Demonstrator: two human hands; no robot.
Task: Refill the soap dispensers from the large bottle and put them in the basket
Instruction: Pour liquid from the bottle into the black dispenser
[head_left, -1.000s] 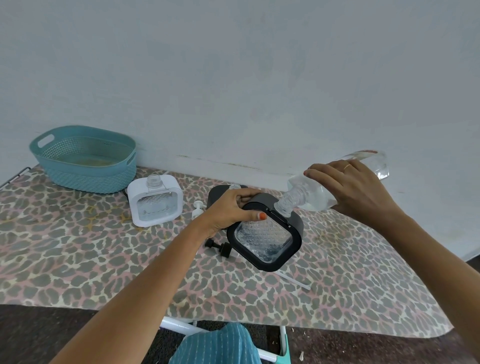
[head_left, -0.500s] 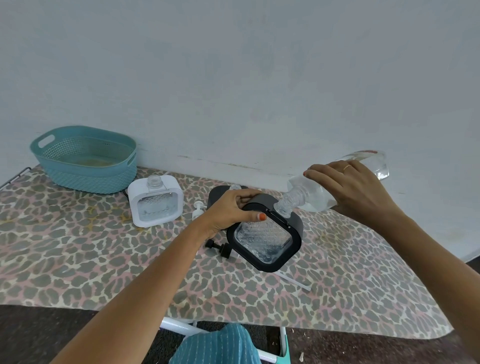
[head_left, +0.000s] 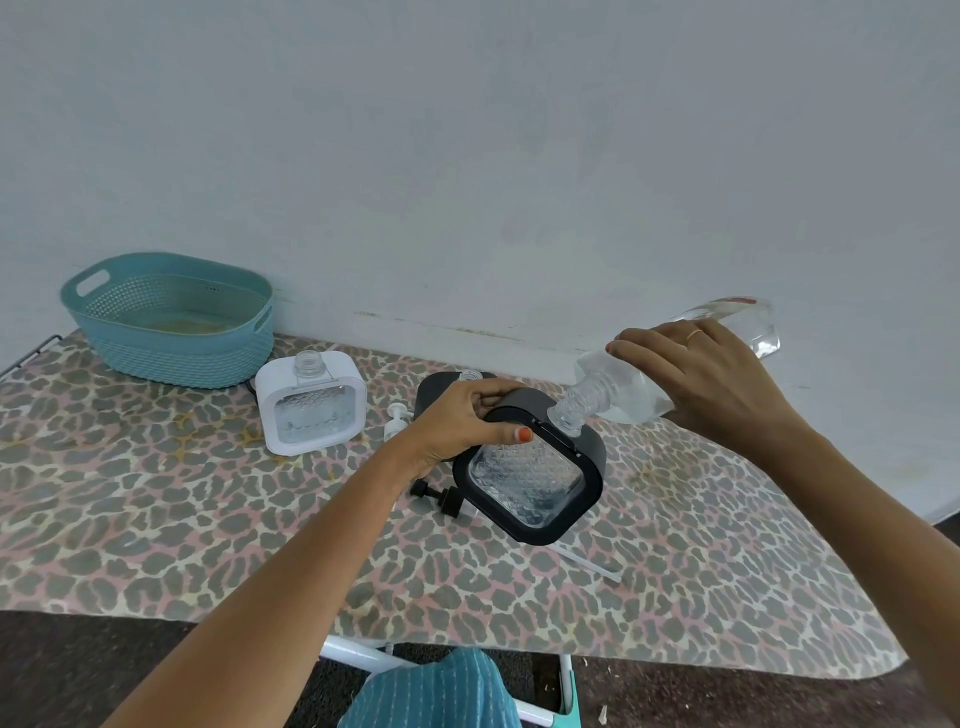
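Note:
My left hand (head_left: 462, 423) grips a black-framed soap dispenser (head_left: 530, 470), tilted and lifted off the table. In my right hand (head_left: 696, 376) a large clear bottle (head_left: 623, 395) is tipped down to the left, its mouth resting at the dispenser's top opening. A second black dispenser (head_left: 434, 392) stands behind my left hand, mostly hidden. A white dispenser (head_left: 311, 408) with an open neck stands upright to the left. The teal basket (head_left: 166, 325) sits at the far left against the wall.
A black pump head (head_left: 439, 496) and a white pump head (head_left: 396, 415) lie on the leopard-print table (head_left: 156, 519). A clear tube (head_left: 587, 564) lies below the held dispenser. The wall runs close behind the table; its front edge is near me.

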